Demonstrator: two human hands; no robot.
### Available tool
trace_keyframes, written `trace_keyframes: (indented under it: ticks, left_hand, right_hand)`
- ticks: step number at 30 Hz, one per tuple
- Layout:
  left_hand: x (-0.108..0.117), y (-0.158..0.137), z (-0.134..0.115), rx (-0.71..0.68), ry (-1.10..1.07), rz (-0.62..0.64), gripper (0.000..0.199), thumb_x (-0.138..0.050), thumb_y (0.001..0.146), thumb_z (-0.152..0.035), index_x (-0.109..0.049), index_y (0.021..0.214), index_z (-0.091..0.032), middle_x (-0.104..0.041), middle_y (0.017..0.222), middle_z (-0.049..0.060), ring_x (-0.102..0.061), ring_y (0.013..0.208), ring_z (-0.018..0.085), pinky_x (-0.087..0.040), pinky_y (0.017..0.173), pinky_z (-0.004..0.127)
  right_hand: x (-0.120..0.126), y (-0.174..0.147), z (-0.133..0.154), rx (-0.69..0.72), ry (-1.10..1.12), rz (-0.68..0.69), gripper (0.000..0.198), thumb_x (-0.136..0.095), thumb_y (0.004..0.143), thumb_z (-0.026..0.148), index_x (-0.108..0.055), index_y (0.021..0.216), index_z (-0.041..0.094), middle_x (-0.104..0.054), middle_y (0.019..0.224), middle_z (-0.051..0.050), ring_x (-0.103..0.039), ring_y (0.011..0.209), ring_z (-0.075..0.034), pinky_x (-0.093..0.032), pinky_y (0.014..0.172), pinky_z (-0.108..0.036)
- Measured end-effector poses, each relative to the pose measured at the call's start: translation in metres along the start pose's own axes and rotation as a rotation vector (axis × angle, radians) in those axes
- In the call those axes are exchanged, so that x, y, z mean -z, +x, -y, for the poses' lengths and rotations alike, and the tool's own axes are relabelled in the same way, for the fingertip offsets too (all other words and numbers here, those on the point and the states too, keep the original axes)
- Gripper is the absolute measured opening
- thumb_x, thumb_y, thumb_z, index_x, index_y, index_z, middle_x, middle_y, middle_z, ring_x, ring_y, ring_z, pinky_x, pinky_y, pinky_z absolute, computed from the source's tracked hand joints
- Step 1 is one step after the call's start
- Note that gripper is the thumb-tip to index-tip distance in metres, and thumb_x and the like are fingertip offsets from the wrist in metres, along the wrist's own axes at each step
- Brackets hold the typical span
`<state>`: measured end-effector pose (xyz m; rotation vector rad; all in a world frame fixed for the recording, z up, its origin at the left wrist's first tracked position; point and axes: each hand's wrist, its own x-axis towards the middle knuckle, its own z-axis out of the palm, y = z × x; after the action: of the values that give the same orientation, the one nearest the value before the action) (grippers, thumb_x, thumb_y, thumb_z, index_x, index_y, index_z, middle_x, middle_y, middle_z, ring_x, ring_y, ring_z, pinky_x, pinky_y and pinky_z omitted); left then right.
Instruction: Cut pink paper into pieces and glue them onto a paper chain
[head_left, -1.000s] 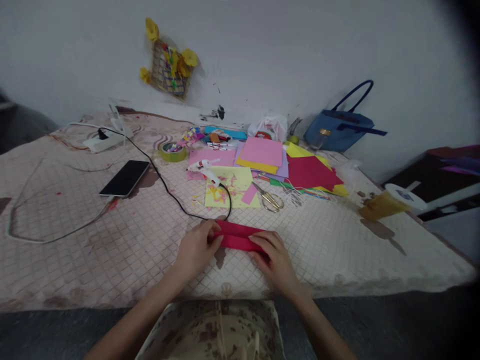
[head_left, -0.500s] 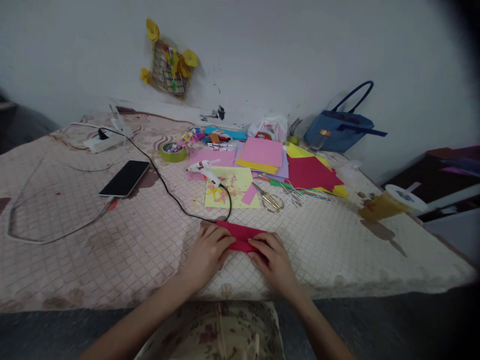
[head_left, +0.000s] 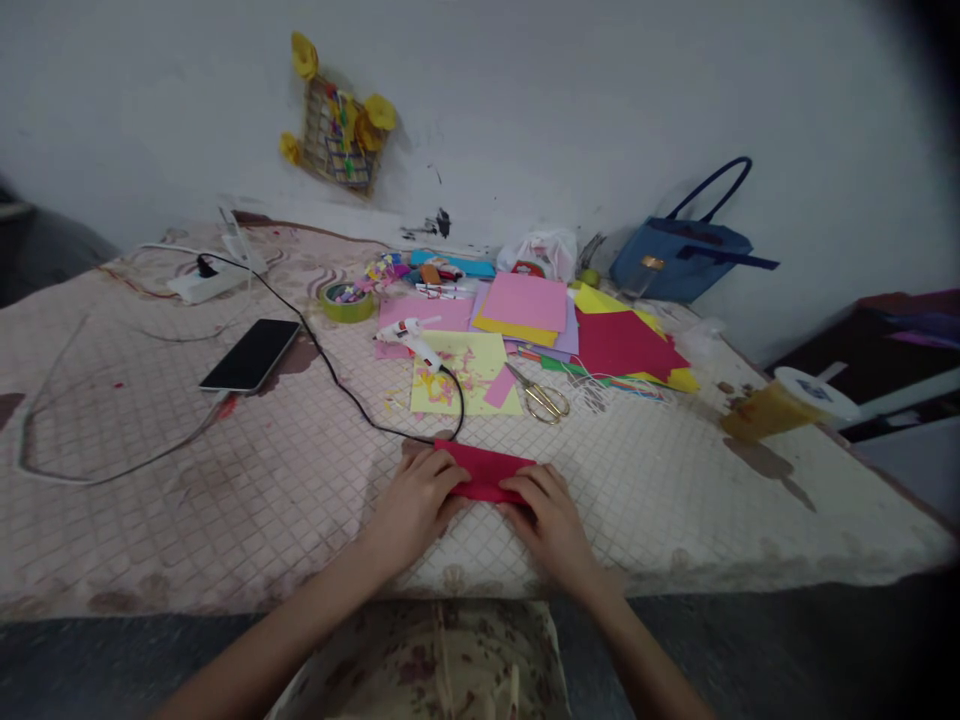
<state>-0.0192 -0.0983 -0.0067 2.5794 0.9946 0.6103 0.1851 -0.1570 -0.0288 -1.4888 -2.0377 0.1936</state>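
A folded piece of red paper (head_left: 487,468) lies near the table's front edge, between my two hands. My left hand (head_left: 418,500) grips its left end, fingers bent over the top and the thumb at the lower edge. At the right end, my right hand (head_left: 546,510) pinches the paper the same way, fingers on top and thumb beneath. Just beyond the paper runs the black cord of a white glue gun (head_left: 411,338), which rests on a pale yellow sheet (head_left: 480,350) strewn with paper scraps. Gold-handled scissors (head_left: 541,396) lie to the right of that sheet.
Coloured paper sheets (head_left: 630,342) and white string (head_left: 592,385) lie at the back right. A phone (head_left: 251,356) on a cable and a power strip (head_left: 214,282) are on the left. A drink cup (head_left: 780,405) and a blue bag (head_left: 679,260) stand on the right. Tape (head_left: 346,303) sits behind.
My left fingers have shifted slightly left along the red paper. Both hands keep hold of it, and the view has moved very slightly.
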Motion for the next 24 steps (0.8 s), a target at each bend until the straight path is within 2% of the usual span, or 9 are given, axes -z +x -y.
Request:
trace_keyframes:
  ticks: [12, 17, 24]
  left_hand:
    - [0.0053, 0.0044, -0.0037, 0.087, -0.094, 0.053, 0.007, -0.060, 0.076, -0.020, -0.061, 0.083, -0.020, -0.058, 0.087, 0.002, -0.050, 0.091, 0.021, -0.037, 0.085, 0.037]
    - [0.0050, 0.0037, -0.0013, 0.072, -0.108, 0.073, 0.009, -0.057, 0.078, -0.020, -0.062, 0.086, -0.020, -0.058, 0.090, 0.003, -0.051, 0.091, 0.020, -0.037, 0.087, 0.037]
    - [0.0039, 0.0034, -0.0002, 0.070, -0.135, 0.030, 0.016, -0.050, 0.083, -0.021, -0.063, 0.092, -0.021, -0.057, 0.094, 0.004, -0.051, 0.093, 0.020, -0.038, 0.086, 0.036]
  right_hand:
    - [0.0030, 0.0046, 0.0031, -0.016, -0.019, 0.036, 0.004, -0.055, 0.081, 0.024, -0.056, 0.082, 0.020, -0.057, 0.084, -0.005, -0.048, 0.084, -0.021, -0.038, 0.074, -0.036]
    - [0.0034, 0.0039, 0.0030, -0.023, -0.007, 0.050, 0.005, -0.055, 0.082, 0.024, -0.057, 0.083, 0.020, -0.057, 0.085, -0.005, -0.048, 0.085, -0.021, -0.038, 0.074, -0.036]
    - [0.0037, 0.0037, 0.0008, -0.054, 0.038, 0.028, 0.006, -0.051, 0.084, 0.023, -0.056, 0.086, 0.021, -0.058, 0.085, -0.004, -0.050, 0.083, -0.020, -0.039, 0.073, -0.034]
